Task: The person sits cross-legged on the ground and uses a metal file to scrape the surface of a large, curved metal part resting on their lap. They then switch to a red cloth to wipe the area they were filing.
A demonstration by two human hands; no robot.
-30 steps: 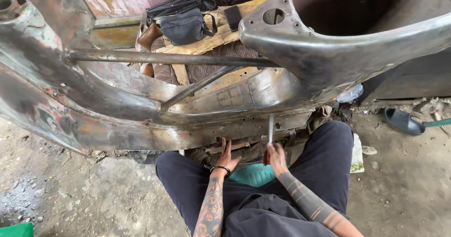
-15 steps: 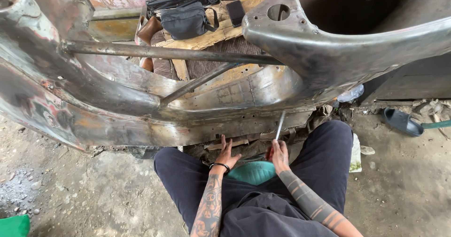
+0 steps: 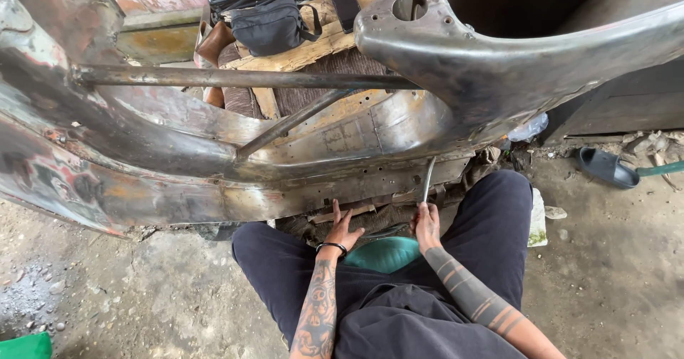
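Head view, looking down at a person seated on a dirt floor, legs in dark trousers spread either side of a teal cushion. Nearest, two tattooed forearms reach forward. One left hand, with a black wristband, lies with fingers spread apart on a wood strip at the lower edge of a bare metal body shell. One right hand has its fingers clamped on one thin metal rod, which stands nearly upright with its tip against the shell's bottom seam. Judging by the scene, the work is partway through: the shell is stripped to scorched, rusty steel, yet the low seam looks ragged and unfinished. Farther on, two bars brace the shell, one level, one slanted. Beyond sit one black bag on a plank. At right lies one dark sandal.
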